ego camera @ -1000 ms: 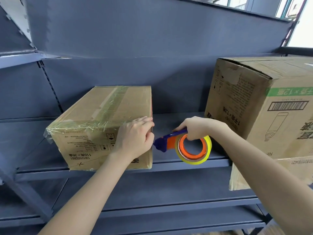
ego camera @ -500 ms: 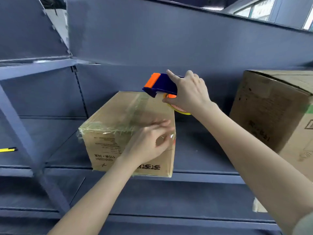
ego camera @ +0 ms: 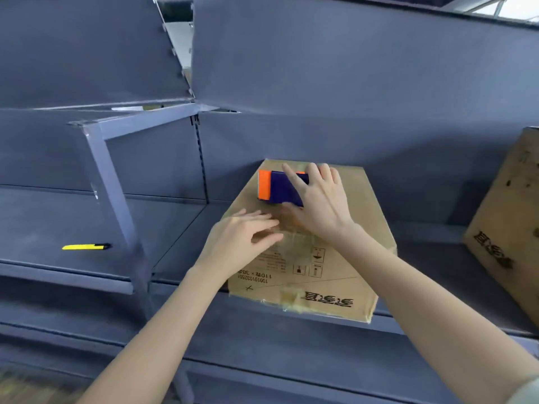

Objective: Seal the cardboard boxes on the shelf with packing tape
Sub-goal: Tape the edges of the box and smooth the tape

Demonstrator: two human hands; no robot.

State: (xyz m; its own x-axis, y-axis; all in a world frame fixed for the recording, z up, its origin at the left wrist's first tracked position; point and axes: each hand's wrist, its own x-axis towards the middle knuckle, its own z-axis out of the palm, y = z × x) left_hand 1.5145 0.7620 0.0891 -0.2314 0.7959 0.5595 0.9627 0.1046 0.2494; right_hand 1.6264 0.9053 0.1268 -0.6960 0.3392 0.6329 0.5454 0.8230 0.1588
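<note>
A second ago the tape dispenser (ego camera: 281,188) hung beside the box (ego camera: 344,228), down near the front edge of the shelf (ego camera: 58,217), with the left hand (ego camera: 242,240) gripping the box's front right corner. Half a second ago the dispenser had been lifted above the box's back edge. Now it is pressed flat on the top of the box, towards the back edge, and the right hand (ego camera: 316,202) is closed over its blue body with the fingers spread across it. The left hand has left the corner and lies flat and open on the near part of the top, holding nothing, palm down over the shiny strip of tape already there.

This box sits at the front edge of the shelf, its printed face hanging slightly over the lip. A second box (ego camera: 507,228) stands well apart towards the right end. A yellow knife (ego camera: 86,246) lies alone on the left section of the shelf.

Judging by this, a fresh run of tape is being started along the top of the box, probably from the back towards the front, while the free hand steadies the box and smooths the strip. The second box looks yet to be handled.
</note>
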